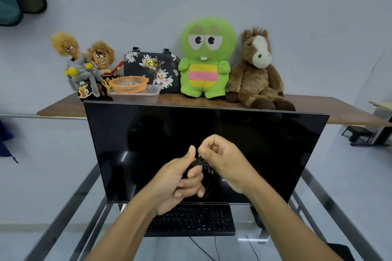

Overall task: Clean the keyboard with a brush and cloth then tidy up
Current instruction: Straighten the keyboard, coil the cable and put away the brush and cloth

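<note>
**Keyboard low in frame, cable coil in both hands**

Keyboard [192,220], black with pale legends, lies flat at lower centre on the glass desk [331,203], partly behind the left wrist. Above it, before the dark monitor [148,144], the left hand [180,180] grips a coiled black cable [209,178]; the right hand [222,161] pinches its top.

an office-like room: monitor [206,154] and keyboard [192,221] on a glass desk [331,203].

Plush toys [206,59], floral bag [151,69]
</note>
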Motion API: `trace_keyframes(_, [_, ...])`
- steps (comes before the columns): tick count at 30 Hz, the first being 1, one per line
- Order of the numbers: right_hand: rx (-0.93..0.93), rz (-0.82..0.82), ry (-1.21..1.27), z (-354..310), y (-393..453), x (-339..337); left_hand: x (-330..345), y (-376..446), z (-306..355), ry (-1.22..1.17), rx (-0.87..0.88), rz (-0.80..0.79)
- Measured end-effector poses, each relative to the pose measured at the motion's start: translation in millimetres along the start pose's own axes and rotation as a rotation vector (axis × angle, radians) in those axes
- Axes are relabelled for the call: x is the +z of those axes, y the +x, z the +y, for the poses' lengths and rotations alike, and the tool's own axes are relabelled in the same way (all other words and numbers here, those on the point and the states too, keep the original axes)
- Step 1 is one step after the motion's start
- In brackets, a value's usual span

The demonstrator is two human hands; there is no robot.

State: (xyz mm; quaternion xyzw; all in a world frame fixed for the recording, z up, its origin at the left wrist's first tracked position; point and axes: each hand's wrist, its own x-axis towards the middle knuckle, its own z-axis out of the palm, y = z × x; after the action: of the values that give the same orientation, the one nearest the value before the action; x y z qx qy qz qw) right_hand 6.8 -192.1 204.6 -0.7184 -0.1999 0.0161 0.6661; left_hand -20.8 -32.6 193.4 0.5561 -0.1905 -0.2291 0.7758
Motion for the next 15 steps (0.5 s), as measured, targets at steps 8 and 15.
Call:
trace_keyframes(8, [0.135, 0.05, 0.147, 21.1, -18.4, 3.7, -2.3, 11.6, -8.2, -0.195, 0.022, 0.294])
trace_keyframes(15, [0.147, -0.015, -0.114, 15.0, -20.6, -2.5, -3.4, 24.5, -17.9, 0.116, 0.066, 0.501])
